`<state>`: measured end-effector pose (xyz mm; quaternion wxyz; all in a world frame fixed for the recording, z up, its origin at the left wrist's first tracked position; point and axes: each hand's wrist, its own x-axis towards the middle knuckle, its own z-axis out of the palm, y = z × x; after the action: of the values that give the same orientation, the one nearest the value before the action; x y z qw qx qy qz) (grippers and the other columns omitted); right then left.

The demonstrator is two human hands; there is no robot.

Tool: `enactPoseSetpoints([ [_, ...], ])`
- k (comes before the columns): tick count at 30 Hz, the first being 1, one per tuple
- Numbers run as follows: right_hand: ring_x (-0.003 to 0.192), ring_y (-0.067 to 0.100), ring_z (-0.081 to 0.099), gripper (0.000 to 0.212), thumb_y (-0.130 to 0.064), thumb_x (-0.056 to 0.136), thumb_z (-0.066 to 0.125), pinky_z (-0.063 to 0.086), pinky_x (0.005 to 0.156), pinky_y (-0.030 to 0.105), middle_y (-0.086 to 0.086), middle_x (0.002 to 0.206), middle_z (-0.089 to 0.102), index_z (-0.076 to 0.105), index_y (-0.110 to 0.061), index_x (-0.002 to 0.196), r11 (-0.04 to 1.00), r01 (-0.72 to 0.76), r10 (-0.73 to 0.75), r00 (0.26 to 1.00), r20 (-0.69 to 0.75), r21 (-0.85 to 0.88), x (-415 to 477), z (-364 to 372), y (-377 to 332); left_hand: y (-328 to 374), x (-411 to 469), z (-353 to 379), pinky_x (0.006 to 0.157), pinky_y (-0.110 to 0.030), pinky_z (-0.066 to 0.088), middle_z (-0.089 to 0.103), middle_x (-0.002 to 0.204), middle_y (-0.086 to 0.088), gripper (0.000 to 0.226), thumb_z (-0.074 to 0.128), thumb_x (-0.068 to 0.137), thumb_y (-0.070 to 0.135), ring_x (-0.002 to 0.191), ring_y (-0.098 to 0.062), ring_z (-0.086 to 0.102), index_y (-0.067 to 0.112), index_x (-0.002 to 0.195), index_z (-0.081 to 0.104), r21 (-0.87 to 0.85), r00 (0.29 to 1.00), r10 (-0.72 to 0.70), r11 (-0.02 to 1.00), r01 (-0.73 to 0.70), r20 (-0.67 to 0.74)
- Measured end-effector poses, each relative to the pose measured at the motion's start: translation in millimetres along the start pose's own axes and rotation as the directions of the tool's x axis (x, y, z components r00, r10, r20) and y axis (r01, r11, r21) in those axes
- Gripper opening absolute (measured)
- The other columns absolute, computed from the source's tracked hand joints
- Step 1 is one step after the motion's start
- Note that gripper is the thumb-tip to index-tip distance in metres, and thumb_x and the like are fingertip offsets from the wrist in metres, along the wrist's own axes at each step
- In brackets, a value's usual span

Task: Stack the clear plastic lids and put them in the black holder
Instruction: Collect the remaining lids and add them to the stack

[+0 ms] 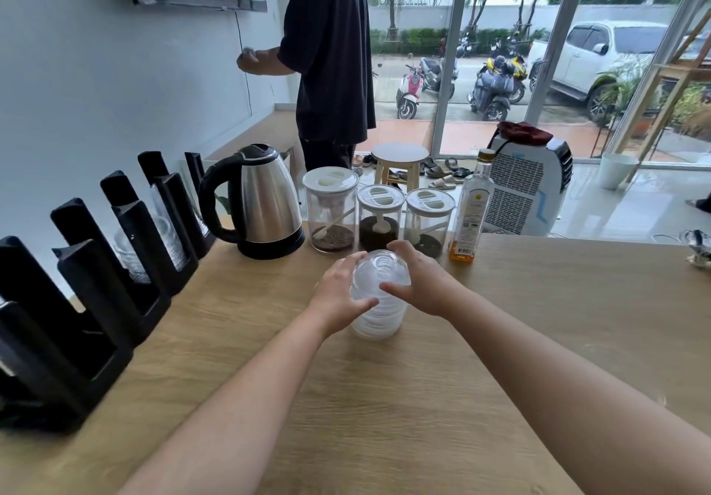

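Note:
A tall stack of clear domed plastic lids [379, 315] stands on the wooden table [423, 398] in the middle of the view. My left hand [340, 294] grips its left side and my right hand [417, 283] grips its right side, thumbs across the front. The black holder [96, 275] with several slots runs along the table's left edge. Some of its far slots hold clear lids [165, 240]; the nearer slots look empty.
A steel kettle [261, 202] stands behind the holder. Three clear jars [384, 217] and a glass bottle [471, 213] line the table's far edge. A small object [696, 248] lies at the far right. A person in dark clothes [331, 60] stands beyond the table.

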<state>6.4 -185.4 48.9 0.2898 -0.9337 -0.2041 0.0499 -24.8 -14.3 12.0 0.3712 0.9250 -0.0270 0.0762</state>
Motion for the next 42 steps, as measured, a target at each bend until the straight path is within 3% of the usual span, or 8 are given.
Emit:
enactPoseSetpoints([
  [7,0.129,0.026,0.048,0.089,-0.037,0.072,0.078,0.042,0.107,0.039,0.011,0.143,0.047,0.029,-0.023,0.145,0.990,-0.110,0.109,0.994,0.025,0.092,1,8,14,-2,1,-2,0.107,-0.036,0.040,0.049,0.136,0.002,0.079,0.079,0.070,0.031,0.124,-0.016,0.047,0.031,0.138,0.038,0.002,1.000,0.024,1.000,-0.024,0.012],
  [15,0.125,0.024,0.052,0.088,-0.039,0.067,0.081,0.045,0.104,0.043,0.010,0.137,0.055,0.036,-0.027,0.142,0.960,-0.133,0.144,0.989,-0.026,0.246,1,19,21,-4,0,-3,0.104,-0.041,0.044,0.046,0.139,0.002,0.082,0.079,0.072,0.027,0.123,-0.017,0.049,0.034,0.141,0.036,-0.061,1.000,0.004,0.998,-0.002,0.022],
  [19,0.119,0.020,0.056,0.080,-0.035,0.068,0.081,0.047,0.101,0.036,0.006,0.133,0.058,0.043,-0.022,0.138,0.937,-0.141,0.167,0.984,-0.057,0.320,2,19,22,-4,1,-4,0.103,-0.041,0.046,0.045,0.140,0.000,0.082,0.078,0.073,0.026,0.120,-0.018,0.051,0.034,0.142,0.034,-0.095,1.000,-0.010,0.995,0.012,0.030],
  [29,0.110,0.015,0.060,0.083,-0.040,0.065,0.083,0.049,0.099,0.036,0.005,0.122,0.065,0.049,-0.017,0.137,0.935,-0.172,0.201,0.977,-0.065,0.311,6,22,26,-7,1,-6,0.105,-0.038,0.044,0.044,0.142,0.000,0.082,0.077,0.075,0.021,0.122,-0.019,0.051,0.031,0.143,0.034,-0.103,0.999,-0.010,0.995,0.013,0.034],
  [38,0.118,0.016,0.056,0.082,-0.038,0.068,0.081,0.047,0.101,0.035,0.005,0.132,0.059,0.045,-0.018,0.139,0.924,-0.182,0.208,0.977,-0.041,0.335,3,21,27,-2,-2,-9,0.105,-0.035,0.044,0.039,0.147,-0.002,0.084,0.077,0.075,0.022,0.122,-0.019,0.053,0.024,0.145,0.031,-0.084,0.997,-0.053,0.995,0.058,0.063],
  [42,0.124,0.016,0.051,0.077,-0.040,0.074,0.076,0.044,0.102,0.035,0.002,0.138,0.052,0.042,-0.020,0.140,0.939,-0.163,0.193,0.979,-0.071,0.302,-2,7,25,5,-2,-20,0.110,-0.036,0.037,0.037,0.144,-0.002,0.081,0.072,0.078,0.023,0.129,-0.018,0.043,0.026,0.146,0.028,-0.005,0.998,-0.002,1.000,0.003,0.059],
])
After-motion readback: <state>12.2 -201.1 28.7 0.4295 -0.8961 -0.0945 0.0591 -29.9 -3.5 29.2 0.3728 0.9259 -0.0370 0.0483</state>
